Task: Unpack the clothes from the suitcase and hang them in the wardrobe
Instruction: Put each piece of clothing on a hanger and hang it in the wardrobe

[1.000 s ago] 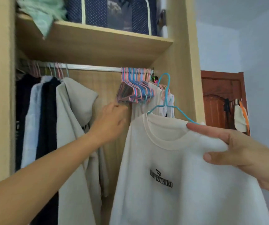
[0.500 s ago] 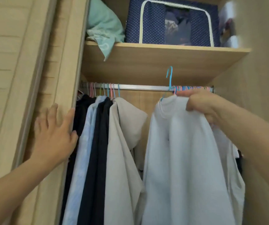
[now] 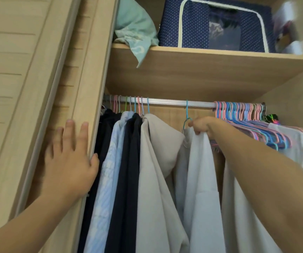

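The right hand (image 3: 201, 125) has its fingers curled round the white sweatshirt (image 3: 201, 189) at its blue hanger (image 3: 187, 115), hooked on the rail (image 3: 167, 102). A grey hoodie (image 3: 158, 170) hangs just left, spare hangers (image 3: 242, 114) crowd right. The left hand (image 3: 70, 161) rests flat, fingers spread, on the wardrobe (image 3: 99, 88) frame.

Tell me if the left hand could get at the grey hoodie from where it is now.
Probably yes: the left hand rests flat on the wardrobe frame; the grey hoodie hangs nearby, only darker garments between.
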Motion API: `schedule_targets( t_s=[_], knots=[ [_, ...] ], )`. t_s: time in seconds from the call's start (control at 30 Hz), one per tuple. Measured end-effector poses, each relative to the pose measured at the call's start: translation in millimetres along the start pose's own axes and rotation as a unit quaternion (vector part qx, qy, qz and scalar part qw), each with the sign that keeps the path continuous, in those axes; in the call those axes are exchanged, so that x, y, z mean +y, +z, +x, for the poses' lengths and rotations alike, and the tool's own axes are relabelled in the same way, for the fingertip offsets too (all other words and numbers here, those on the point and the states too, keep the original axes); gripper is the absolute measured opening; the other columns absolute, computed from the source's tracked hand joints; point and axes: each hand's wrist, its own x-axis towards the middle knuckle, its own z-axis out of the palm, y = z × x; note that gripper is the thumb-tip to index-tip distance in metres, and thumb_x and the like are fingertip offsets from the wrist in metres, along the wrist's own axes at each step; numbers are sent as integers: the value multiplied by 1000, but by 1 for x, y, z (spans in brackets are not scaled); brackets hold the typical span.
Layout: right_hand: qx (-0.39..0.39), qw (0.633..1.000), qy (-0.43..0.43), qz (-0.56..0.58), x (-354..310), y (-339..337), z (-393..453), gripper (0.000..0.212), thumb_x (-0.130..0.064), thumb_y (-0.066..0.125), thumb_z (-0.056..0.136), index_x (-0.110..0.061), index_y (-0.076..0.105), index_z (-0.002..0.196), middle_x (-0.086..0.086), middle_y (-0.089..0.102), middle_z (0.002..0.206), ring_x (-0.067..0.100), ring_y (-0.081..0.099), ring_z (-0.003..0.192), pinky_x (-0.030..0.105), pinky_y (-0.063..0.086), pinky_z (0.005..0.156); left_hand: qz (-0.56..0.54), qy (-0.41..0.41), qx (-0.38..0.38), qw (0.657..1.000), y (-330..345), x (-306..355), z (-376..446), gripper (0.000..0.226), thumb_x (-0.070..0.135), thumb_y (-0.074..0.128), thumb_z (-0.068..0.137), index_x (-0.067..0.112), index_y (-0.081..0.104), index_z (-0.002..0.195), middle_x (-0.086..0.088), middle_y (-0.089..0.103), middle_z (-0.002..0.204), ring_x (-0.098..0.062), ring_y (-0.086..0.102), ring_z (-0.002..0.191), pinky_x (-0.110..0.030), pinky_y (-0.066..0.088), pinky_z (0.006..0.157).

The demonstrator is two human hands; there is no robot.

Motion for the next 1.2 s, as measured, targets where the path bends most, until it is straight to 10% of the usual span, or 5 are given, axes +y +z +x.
schedule_targets(
  t_s=[0.4, 0.7, 0.93, 1.03, 1.2],
  knots=[
    [-19, 986, 77, 146, 4, 24, -34, 48, 7, 40, 94, 3, 40, 142, 24, 52, 132, 42, 51, 123, 50, 44, 106, 4, 17, 22, 1000, 4, 1, -1, 88, 35, 60, 91, 21, 10, 162, -17, 6, 168, -41, 13, 152, -63, 22, 117],
    [-128, 974, -66, 178, -123, 122, -38, 24, 3, 42, 92, 0, 53, 113, 21, 64, 111, 39, 66, 101, 53, 55, 91, 5, 18, 23, 1000, 6, -1, 0, 85, 39, 50, 88, 19, 14, 161, -18, 8, 168, -44, 16, 151, -65, 25, 116],
    [-148, 968, -157, 125, -44, 84, -81, 60, -69, 30, 97, -26, 58, 127, -6, 65, 121, 17, 65, 106, 35, 52, 89, -13, -30, 34, 999, 7, 21, -6, 89, 17, 63, 80, 8, 20, 158, -23, 16, 165, -53, 22, 143, -71, 23, 113],
    [105, 966, -186, -146, 17, 42, -66, 43, -51, 42, 101, -16, 68, 104, 7, 68, 104, 32, 60, 107, 38, 48, 87, -15, -45, 40, 998, 10, 28, -7, 92, 17, 67, 76, 6, 23, 156, -23, 20, 163, -53, 25, 140, -71, 24, 111],
    [309, 763, -63, -564, 83, -20, -53, 31, -18, 44, 90, -14, 65, 113, 11, 58, 115, 32, 47, 111, 42, 40, 94, -8, -40, 53, 998, 11, 28, -9, 92, 14, 66, 76, 5, 22, 157, -25, 22, 161, -55, 26, 139, -72, 26, 110]
  ],
)
